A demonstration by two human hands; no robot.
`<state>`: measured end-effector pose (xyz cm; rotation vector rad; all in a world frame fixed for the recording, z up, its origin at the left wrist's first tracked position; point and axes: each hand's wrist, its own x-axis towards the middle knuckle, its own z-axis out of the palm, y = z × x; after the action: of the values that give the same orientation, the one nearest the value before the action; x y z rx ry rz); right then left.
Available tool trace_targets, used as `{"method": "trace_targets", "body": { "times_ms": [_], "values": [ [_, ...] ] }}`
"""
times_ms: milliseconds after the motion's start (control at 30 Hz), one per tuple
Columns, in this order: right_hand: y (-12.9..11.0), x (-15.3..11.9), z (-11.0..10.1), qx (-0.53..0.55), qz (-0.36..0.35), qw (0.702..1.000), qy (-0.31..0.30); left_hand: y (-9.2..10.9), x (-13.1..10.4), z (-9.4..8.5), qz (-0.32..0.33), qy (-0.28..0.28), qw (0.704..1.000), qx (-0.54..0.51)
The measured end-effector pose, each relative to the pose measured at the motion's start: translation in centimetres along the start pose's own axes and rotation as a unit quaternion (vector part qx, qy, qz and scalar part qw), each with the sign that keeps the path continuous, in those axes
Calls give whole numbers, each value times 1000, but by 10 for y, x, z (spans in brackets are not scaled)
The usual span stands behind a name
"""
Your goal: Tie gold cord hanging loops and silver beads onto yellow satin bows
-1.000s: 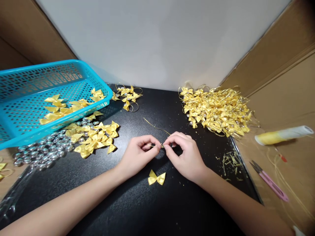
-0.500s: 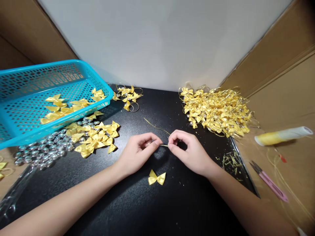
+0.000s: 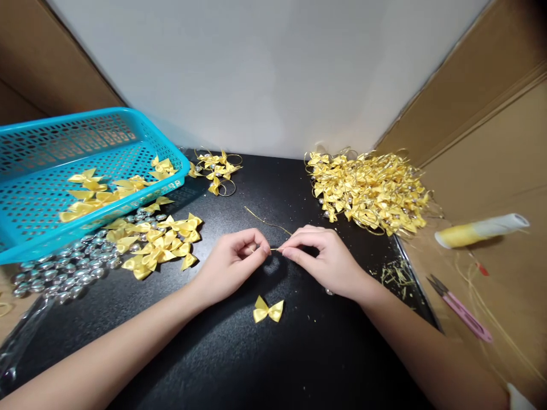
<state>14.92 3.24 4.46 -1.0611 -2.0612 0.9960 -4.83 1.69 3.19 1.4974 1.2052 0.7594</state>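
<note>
Over the middle of the black board, my left hand [image 3: 235,259] pinches a thin gold cord [image 3: 268,223] between thumb and forefinger. My right hand [image 3: 325,256] grips the same cord a short way to the right, and a short stretch shows between the fingertips. The cord's loose end lies on the board beyond my hands. Nearer to me, a single yellow satin bow [image 3: 268,310] rests on the board, untouched. A silvery bead [image 3: 329,291] shows beside the heel of my right hand, partly hidden.
At left, a turquoise basket [image 3: 164,136] holds bows; loose bows [image 3: 160,245] and silver beads [image 3: 68,270] lie beside it. Bows with gold loops [image 3: 371,193] are heaped back right. Pink-handled snips [image 3: 461,310], a cord-wound tube [image 3: 482,229] and cord scraps [image 3: 397,276] lie right.
My fingertips have drawn closer together, shortening the cord visible between them. A bead now shows by my right hand. The whole view has shifted slightly.
</note>
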Motion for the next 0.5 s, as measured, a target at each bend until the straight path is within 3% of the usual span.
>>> {"method": "trace_targets", "body": {
  "times_ms": [167,333,500],
  "values": [
    [-1,0,-7,-21,-32,997,61,0,1,-3,2,-37,999,-15],
    [-3,-1,1,-18,-44,996,74,-5,4,-4,23,-92,991,-90],
    [-2,-3,10,-31,-53,995,75,-15,6,1,-21,-62,977,-205]
  ]
}}
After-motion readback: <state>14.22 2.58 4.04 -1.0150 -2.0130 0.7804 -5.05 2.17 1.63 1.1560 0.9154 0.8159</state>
